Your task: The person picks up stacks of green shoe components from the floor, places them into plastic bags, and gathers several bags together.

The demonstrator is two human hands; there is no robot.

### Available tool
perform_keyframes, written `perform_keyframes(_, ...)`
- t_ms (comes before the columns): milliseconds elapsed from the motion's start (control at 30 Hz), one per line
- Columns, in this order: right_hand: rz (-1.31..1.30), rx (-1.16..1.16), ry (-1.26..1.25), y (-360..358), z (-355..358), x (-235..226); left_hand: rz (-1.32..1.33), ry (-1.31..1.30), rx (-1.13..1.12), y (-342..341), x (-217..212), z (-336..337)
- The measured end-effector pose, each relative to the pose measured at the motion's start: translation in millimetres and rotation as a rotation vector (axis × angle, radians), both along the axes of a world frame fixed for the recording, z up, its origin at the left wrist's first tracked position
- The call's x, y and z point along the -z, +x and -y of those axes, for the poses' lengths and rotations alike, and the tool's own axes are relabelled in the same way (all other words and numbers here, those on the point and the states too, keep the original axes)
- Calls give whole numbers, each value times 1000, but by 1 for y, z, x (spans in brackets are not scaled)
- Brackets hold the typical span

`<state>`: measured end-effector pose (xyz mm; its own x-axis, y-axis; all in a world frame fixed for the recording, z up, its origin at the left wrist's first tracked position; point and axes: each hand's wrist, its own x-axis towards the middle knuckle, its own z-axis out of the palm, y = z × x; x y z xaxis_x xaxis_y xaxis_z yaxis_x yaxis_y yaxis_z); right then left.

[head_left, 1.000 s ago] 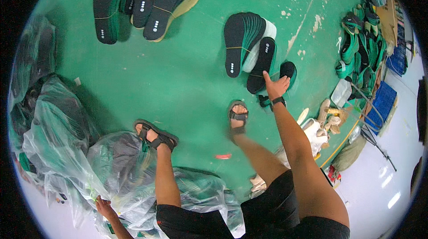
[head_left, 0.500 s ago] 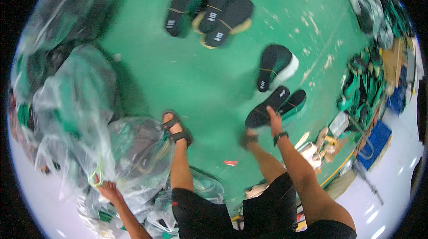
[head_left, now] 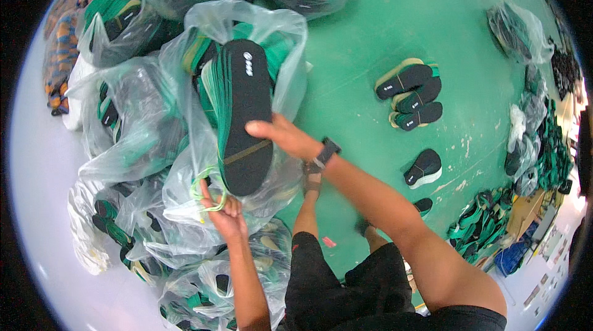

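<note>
My right hand [head_left: 289,138] grips a banded stack of black-topped green insoles [head_left: 246,108], thumb on the top face. The stack is over the mouth of a clear plastic bag [head_left: 290,65], which has more green insoles [head_left: 272,41] inside. Whether the stack touches those below is hidden. Below the stack's lower end, my left hand [head_left: 227,213] is at the bag's near side with fingers curled. Loops of yellow-green string [head_left: 207,198] hang around its fingers; whether it also pinches the plastic, I cannot tell.
More filled clear bags [head_left: 133,121] crowd the left and the top. Banded insole stacks [head_left: 417,93] lie on the green floor [head_left: 364,41], with another stack [head_left: 424,167] nearer me. Loose green pieces [head_left: 475,220] are heaped at the right, beside cardboard [head_left: 525,213].
My right hand has lifted an insole stack off the floor and carried it left over the bag. The view has swung left. My left hand still has the string loops.
</note>
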<state>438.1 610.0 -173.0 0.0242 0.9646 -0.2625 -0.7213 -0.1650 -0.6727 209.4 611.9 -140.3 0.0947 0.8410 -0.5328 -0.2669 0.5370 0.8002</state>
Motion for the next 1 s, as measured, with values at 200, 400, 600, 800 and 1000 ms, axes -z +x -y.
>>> perform_keyframes(200, 978, -397, -544, -7, -59, 103, 97, 102, -1, 15, -16, -25)
perform_keyframes(400, 1302, 343, -271, -4, 48, 36, -176, 42, -60, -4, 0, -31)
perform_keyframes(600, 1252, 493, -676, 27, 322, 110, -404, 76, 262, -70, 56, -2)
perform_keyframes(800, 886, 405, -1646, 75, 626, 279, -714, 149, 459, -46, 91, 28)
perform_keyframes(1000, 249, 1061, -1566, 127, 725, 429, -1296, 250, 554, -21, 99, 59)
